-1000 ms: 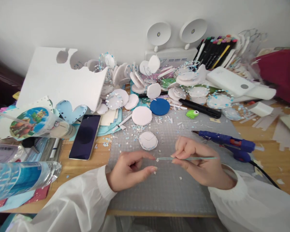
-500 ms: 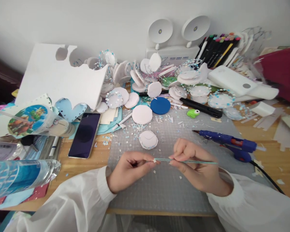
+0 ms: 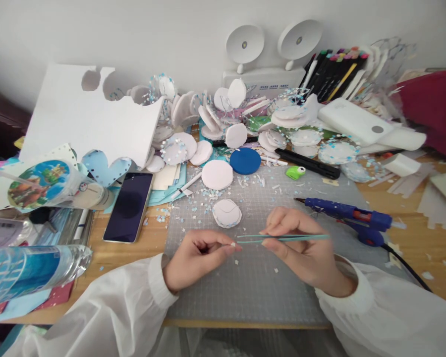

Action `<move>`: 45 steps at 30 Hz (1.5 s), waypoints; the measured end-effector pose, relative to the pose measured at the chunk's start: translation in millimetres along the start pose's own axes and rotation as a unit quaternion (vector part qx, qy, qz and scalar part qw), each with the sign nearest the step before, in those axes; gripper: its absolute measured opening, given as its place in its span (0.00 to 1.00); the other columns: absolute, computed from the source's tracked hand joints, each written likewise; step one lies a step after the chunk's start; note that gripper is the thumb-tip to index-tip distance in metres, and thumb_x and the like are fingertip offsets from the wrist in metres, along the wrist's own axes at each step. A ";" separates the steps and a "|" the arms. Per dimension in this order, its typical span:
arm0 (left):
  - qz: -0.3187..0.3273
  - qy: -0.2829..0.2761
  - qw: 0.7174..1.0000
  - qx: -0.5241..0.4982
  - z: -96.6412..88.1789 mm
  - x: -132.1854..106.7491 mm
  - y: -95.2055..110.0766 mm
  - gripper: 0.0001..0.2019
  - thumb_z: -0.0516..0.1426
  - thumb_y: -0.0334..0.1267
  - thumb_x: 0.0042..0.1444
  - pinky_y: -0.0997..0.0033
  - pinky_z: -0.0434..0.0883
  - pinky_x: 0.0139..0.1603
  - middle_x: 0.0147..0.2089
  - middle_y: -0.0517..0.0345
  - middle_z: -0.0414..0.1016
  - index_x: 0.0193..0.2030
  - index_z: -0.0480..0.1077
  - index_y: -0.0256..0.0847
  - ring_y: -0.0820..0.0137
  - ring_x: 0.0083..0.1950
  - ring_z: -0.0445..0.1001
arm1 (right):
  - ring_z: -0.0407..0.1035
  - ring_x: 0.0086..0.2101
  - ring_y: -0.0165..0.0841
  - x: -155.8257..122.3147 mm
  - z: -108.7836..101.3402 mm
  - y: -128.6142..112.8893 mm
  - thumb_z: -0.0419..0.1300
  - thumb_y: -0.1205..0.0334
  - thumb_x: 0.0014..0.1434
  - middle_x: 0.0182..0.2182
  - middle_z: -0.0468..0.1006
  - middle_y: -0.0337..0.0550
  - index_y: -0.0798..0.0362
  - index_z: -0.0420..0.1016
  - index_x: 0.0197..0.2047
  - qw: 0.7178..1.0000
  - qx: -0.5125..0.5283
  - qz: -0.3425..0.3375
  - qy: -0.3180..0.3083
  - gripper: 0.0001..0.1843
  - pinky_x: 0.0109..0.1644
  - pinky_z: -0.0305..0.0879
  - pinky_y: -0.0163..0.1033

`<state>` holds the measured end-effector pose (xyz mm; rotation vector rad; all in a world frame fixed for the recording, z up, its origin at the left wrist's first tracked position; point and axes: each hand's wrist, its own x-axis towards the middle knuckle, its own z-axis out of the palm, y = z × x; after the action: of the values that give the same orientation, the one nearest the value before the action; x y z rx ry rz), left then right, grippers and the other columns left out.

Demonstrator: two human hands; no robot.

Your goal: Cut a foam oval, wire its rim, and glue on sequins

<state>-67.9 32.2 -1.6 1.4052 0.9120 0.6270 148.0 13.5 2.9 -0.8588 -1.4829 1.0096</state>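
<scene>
Thumb and forefinger of my left hand (image 3: 198, 261) are pinched on a tiny white paper flower (image 3: 233, 244), which shows at the fingertips. My right hand (image 3: 301, 250) grips teal tweezers (image 3: 317, 237) that point left. Their two tips are spread apart, just right of the paper flower. Just beyond my hands lies a white disc (image 3: 227, 213) with a pencil-like line on it and bits along its lower rim. On the cutting mat (image 3: 245, 297) below my fingers are a couple of loose paper flowers (image 3: 236, 262).
A blue glue gun (image 3: 347, 212) with a cord lies right of my right hand. Behind are a green paper punch (image 3: 295, 172), a black cutter (image 3: 307, 163), a blue disc (image 3: 245, 161) and heaped white discs. A phone (image 3: 128, 207) and a water bottle (image 3: 33, 272) lie left.
The tweezer tips have opened and come off the small paper flower, which stays between my left fingertips. The whole view has shifted slightly.
</scene>
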 end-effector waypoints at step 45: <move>-0.033 -0.043 0.998 -0.022 -3.4 0.8 1.7 0.16 0.57 0.43 0.57 0.77 0.47 0.19 0.16 0.67 0.52 0.36 0.78 0.28 0.80 0.19 0.47 | 0.65 0.26 0.27 3.6 -0.6 3.8 0.63 0.67 0.57 0.25 0.68 0.35 0.51 0.67 0.28 0.990 0.061 0.125 0.020 0.09 0.28 0.62 0.33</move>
<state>-70.1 34.8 0.1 1.3468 0.8687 0.5295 148.0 18.4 0.7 -0.9860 -1.2865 1.2480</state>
